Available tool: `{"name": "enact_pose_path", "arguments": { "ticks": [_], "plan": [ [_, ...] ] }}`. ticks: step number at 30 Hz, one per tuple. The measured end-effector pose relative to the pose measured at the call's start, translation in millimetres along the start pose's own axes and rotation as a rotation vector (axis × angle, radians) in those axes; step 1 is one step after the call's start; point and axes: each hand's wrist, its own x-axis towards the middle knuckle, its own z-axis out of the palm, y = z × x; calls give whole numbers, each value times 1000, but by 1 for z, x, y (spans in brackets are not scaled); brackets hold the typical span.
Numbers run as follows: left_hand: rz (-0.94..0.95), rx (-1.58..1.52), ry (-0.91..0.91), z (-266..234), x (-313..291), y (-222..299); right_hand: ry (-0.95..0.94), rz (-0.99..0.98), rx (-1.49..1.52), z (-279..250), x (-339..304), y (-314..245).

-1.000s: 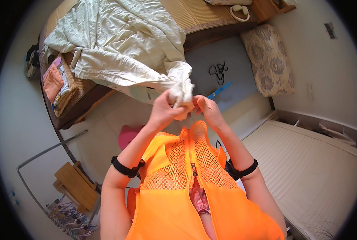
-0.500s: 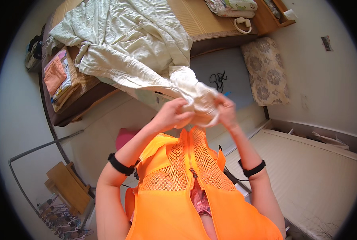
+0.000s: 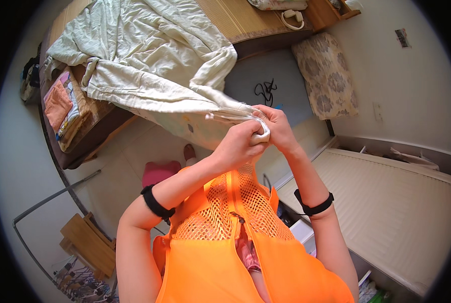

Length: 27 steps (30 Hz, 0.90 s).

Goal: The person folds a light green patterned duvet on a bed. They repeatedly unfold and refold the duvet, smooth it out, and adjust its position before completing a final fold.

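1. A person, seen from above in an orange mesh-topped vest (image 3: 210, 267), grips a pale green-white cloth sheet (image 3: 154, 55) with both bare hands in front of the chest.
2. The left hand (image 3: 241, 144) is curled closed, its fingers and thumb pinching the bunched edge of the sheet.
3. The right hand (image 3: 278, 129), just beside and slightly above the left, is also closed on the sheet; a white fold loops out between the two.
4. From the hands the sheet stretches away in a gathered strip, then spreads, wrinkled, over the bed (image 3: 223, 22), which is topped with a tan woven mat.
5. On the bed's left end, near the sheet, lies a stack of folded textiles (image 3: 71, 123) with a peach cloth (image 3: 58, 105) on top.
6. At the upper right of the bed rest white headphones (image 3: 298, 16).
7. Past the right hand, a floral cushion (image 3: 326, 76) leans near the wall, and a tangled black cord (image 3: 266, 91) lies on a grey surface (image 3: 291, 96).
8. A pink stool (image 3: 161, 173) stands on the floor (image 3: 117, 151), beyond the left forearm.
9. A black strap (image 3: 156, 202) circles the left arm; another (image 3: 316, 205) circles the right.
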Motion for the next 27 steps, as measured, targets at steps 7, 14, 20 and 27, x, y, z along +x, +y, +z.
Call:
{"name": "enact_pose_path", "arguments": {
  "ticks": [7,14,20,27],
  "plan": [
    [74,290,-236,14,-6,-12,-298,247,88,-5,-12,7],
    [303,511,-287,-49,-18,-22,-161,228,184,-10,-15,20],
    [156,1136,146,-169,-18,-89,-276,141,174,-20,-49,-6],
    [11,903,640,-221,29,-119,-391,229,-49,-48,-73,-12]
  ]
}}
